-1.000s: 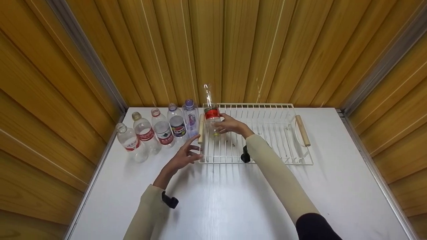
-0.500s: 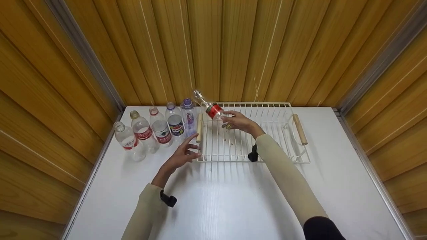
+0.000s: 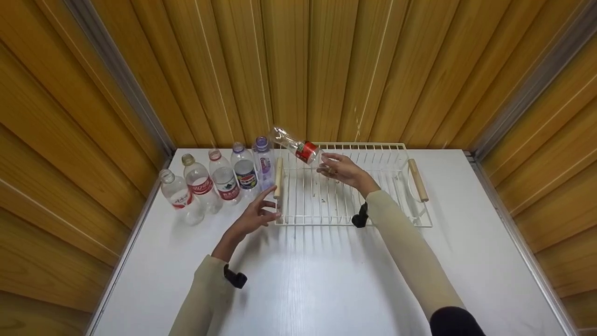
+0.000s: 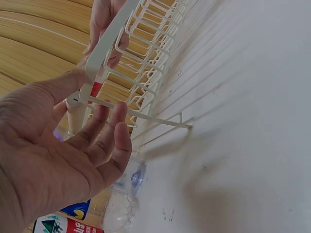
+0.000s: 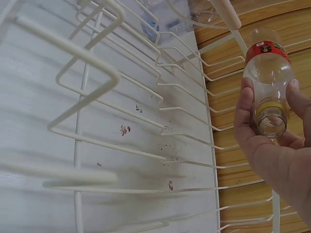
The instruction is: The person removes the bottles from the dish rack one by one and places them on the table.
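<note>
My right hand holds a clear plastic bottle with a red label, tilted above the dish rack. Its fingers and thumb lie round the neck end, and the base points up and to the left. In the right wrist view the uncapped mouth with a yellowish ring faces the camera. The white wire dish rack stands on the table with a wooden handle at its left end. My left hand touches the rack's near left corner, index finger stretched to the handle, thumb on the frame.
Several uncapped plastic bottles stand in a slanting row left of the rack; a purple-tinted one is close beside it. Another wooden handle is at the rack's right end. Wood-panelled walls enclose the white table.
The right hand has moved right with the bottle, which has tipped from nearly upside down to a slant with its neck toward the hand. My left hand stays at the rack corner.
</note>
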### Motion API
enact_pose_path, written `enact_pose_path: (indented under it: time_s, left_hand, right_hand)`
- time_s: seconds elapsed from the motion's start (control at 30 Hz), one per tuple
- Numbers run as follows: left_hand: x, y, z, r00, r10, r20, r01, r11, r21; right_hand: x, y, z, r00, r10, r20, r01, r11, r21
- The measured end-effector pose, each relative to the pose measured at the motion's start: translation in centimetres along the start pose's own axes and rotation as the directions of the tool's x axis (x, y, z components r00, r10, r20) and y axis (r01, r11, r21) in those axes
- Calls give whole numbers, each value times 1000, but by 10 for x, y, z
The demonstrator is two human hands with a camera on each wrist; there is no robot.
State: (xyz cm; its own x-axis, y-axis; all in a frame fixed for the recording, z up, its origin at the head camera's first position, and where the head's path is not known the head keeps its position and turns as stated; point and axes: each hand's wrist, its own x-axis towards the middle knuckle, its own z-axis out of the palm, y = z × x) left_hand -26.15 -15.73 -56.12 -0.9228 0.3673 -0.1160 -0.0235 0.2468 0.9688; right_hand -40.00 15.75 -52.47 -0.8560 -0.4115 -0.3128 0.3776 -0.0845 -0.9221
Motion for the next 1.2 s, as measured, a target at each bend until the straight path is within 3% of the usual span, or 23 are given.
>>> enact_pose_path:
  time_s: [0.2,0.4,0.57,0.7,0.97,1.07,1.2]
  left_hand:
    - [1,1,-2,1000,-23,0,23,1000,-1]
    - [-2,3,-1,999,-31,-10,31,999,8]
    - [-2,3,0,999,-41,-6,41,999,0]
    - [-3,8,0,998,-62,-2,62,998,8]
    - [-1,2,1,998,-67,-7,67,998,-2]
    - [0,2,0,998,-69,-8,69,998,-6]
    - [0,3,0,999,-53,-5,53,999,-12]
  right_hand:
    - [-9,-3,-9,1000,-9,-8,10,984,176]
    - [-25,-9,-17,999,-36,22,26,929,369]
    - [-42,-13,-22,991,-94,93,43,894,445]
    - [-57,-16,-22,983,-133,126,70,909,412]
    - [-92,-14,-27,967,-177,186,137,968,208]
    - [-105,-11,-28,963,-171,210,143,979,143]
    - [-119,-7,-30,951,-181,251,150,979,138]
